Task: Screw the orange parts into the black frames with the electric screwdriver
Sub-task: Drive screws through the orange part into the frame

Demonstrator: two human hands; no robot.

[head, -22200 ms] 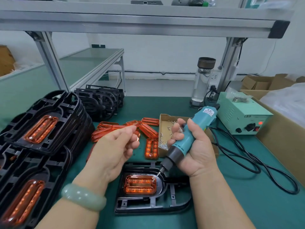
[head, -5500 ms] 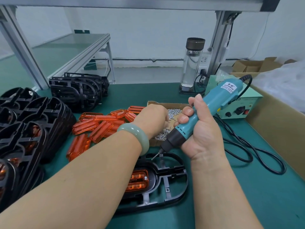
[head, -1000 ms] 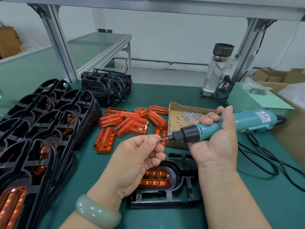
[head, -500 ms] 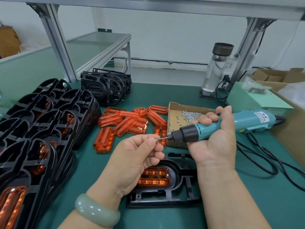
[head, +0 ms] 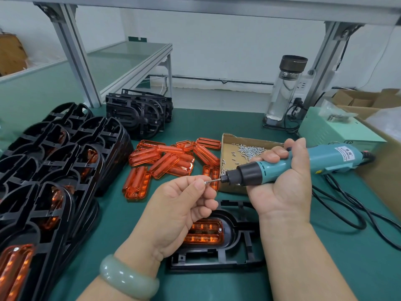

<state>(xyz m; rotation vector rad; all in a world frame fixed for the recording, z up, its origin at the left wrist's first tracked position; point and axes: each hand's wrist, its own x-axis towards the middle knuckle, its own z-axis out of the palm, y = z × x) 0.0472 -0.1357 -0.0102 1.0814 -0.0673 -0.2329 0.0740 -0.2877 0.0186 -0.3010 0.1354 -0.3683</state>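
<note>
Over frame [head: 217, 260], left hand [head: 182, 205] pinches screw [head: 206, 182], right hand [head: 282, 187] grips screwdriver [head: 251, 172]

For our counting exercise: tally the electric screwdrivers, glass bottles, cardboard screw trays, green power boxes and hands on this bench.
electric screwdriver: 1
glass bottle: 1
cardboard screw tray: 1
green power box: 1
hands: 2, left hand pinching a screw, right hand gripping the screwdriver
Total: 6
</note>
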